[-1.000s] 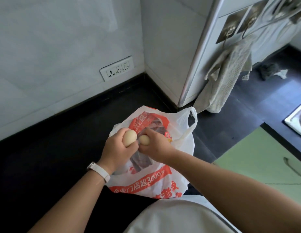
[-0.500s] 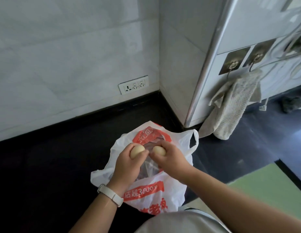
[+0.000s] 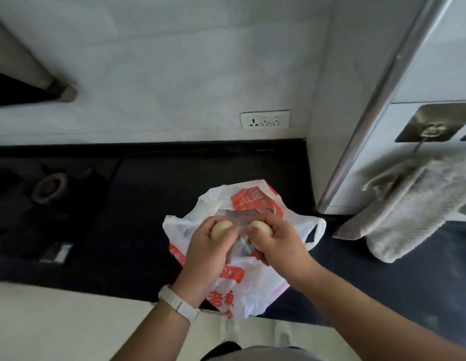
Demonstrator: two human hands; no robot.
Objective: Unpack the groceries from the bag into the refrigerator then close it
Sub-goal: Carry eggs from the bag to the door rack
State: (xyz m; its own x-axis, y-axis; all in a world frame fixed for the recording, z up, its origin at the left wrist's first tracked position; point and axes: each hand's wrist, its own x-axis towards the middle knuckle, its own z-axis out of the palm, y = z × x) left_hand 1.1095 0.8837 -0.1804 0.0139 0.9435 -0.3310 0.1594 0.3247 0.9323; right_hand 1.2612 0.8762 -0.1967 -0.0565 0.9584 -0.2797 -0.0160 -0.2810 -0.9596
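A white plastic grocery bag (image 3: 255, 295) with red print sits on the black countertop (image 3: 138, 204), its mouth open. My left hand (image 3: 205, 254) grips a pale egg (image 3: 221, 229) just above the bag. My right hand (image 3: 276, 243) holds a second egg (image 3: 261, 227) right beside it, the two hands almost touching. A clear wrapper shows inside the bag between my hands. The white refrigerator (image 3: 435, 61) stands at the right, its door shut, with a silver strip down its edge.
A grey towel (image 3: 409, 212) hangs from a hook (image 3: 432, 128) on the refrigerator's side. A wall socket (image 3: 264, 119) sits above the counter's back edge. A stove burner (image 3: 49, 188) lies at the left, and a range hood corner juts out at upper left.
My head has lifted and turned left, so the bag and hands sit lower in view and the stove appears. Both hands keep their eggs above the bag.
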